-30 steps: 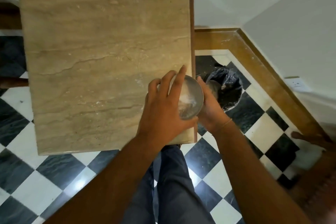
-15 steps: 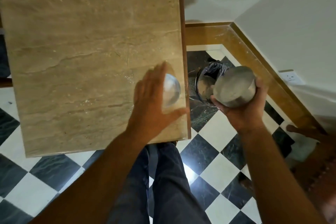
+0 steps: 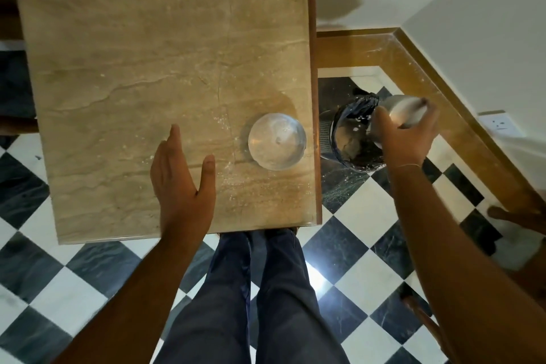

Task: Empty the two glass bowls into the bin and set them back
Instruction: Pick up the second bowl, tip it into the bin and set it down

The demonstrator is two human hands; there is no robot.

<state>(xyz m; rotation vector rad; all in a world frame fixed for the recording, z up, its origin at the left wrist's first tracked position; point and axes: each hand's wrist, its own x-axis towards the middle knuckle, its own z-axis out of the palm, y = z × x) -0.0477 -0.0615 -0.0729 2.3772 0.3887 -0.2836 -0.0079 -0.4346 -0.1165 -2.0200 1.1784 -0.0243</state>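
One glass bowl (image 3: 277, 141) stands upright near the right edge of the marble table (image 3: 147, 53), with nothing held against it. My left hand (image 3: 181, 183) hovers open over the table, to the left of that bowl and apart from it. My right hand (image 3: 404, 136) grips the second glass bowl (image 3: 406, 111), tilted and blurred, right over the bin (image 3: 351, 139). The bin is a small mesh basket with a dark liner, standing on the floor just right of the table, with pale matter inside.
The floor is black-and-white checkered tile (image 3: 354, 245). A wooden skirting (image 3: 443, 89) runs along the white wall behind the bin, with a wall socket (image 3: 499, 124) at the right. My legs in dark trousers (image 3: 251, 289) stand against the table's near edge.
My left hand has let go of the bowl on the table and drawn back to the left. My right hand has carried the other bowl further over the bin and tipped it.
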